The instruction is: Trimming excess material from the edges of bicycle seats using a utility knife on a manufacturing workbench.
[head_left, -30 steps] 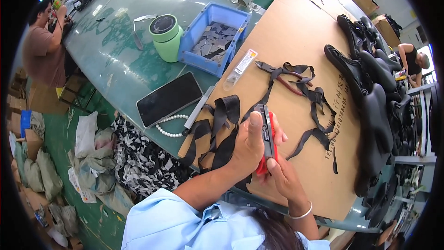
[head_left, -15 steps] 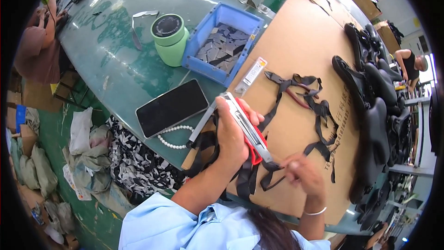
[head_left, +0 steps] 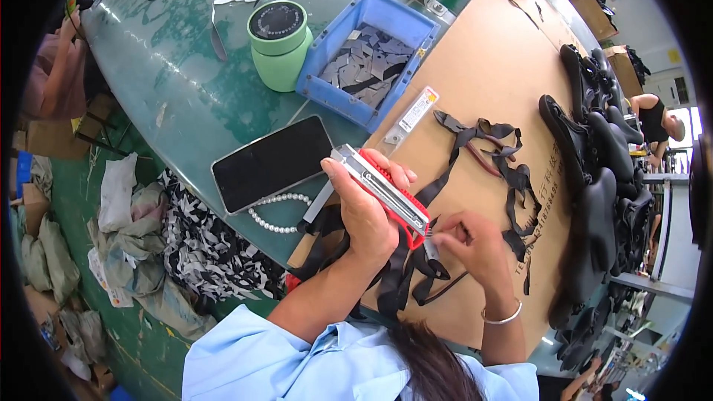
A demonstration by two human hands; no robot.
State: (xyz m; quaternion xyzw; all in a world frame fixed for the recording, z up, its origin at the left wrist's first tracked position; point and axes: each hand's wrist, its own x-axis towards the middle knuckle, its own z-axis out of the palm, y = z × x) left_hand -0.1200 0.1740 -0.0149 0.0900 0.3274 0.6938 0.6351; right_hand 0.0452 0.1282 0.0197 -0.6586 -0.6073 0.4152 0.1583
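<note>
Now left hand (head_left: pixel 364 212) clasps red cutter (head_left: pixel 386 189); right hand (head_left: pixel 479 249), fingers pinched, contents unclear, has apparently shifted work to the cutter's end.

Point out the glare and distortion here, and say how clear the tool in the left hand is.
Head view: pale glare streaks on the green tabletop; head view: fisheye bending bows the tabletop's left edge, with black corners around the picture; head view: the window at the right rim looks washed out; head view: the red-and-silver tool in the left hand is fairly sharp.
</note>
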